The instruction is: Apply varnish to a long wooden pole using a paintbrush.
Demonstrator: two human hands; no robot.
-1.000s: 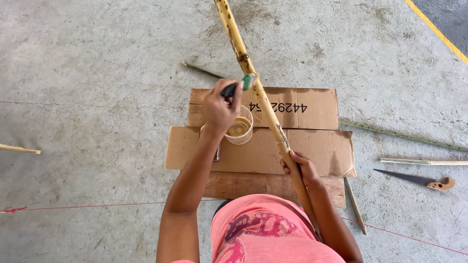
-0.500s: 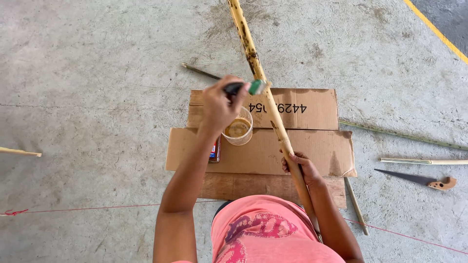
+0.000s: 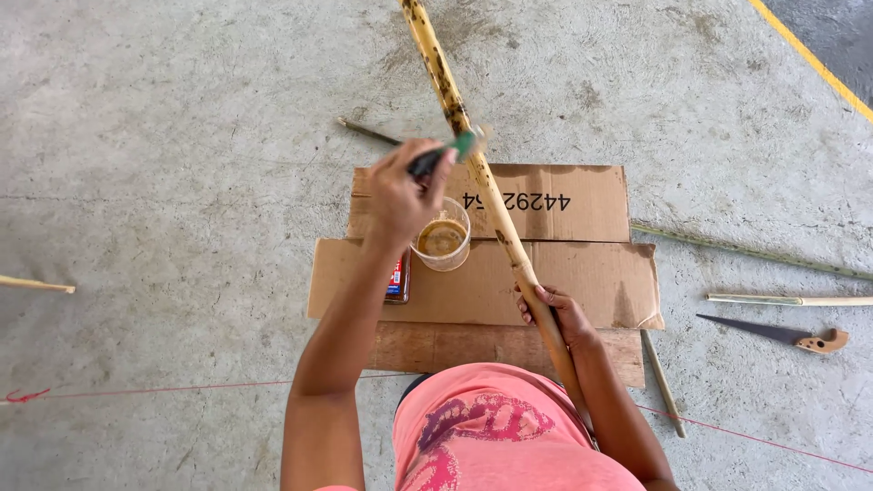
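Observation:
My left hand [image 3: 400, 193] grips a small brush [image 3: 447, 153] with a black handle and green ferrule, its head touching a long spotted bamboo pole [image 3: 459, 127]. The pole slants from the top of the view down to my lap. My right hand [image 3: 555, 307] is wrapped around the pole's lower part. Just below the brush, a clear plastic cup [image 3: 443, 238] of brown liquid stands on flattened cardboard [image 3: 564, 273]. A small red and blue object [image 3: 396, 277] lies on the cardboard under my left wrist.
A hand saw [image 3: 782, 335] with a wooden handle lies on the concrete floor at the right, near thin bamboo sticks [image 3: 782, 299]. A wooden board [image 3: 455, 347] sits under the cardboard's near edge. A red string [image 3: 136, 391] runs across the floor. Another stick [image 3: 36, 285] lies far left.
My left hand has moved the brush up and right along the pole. The pole has tilted slightly. My right hand keeps its grip.

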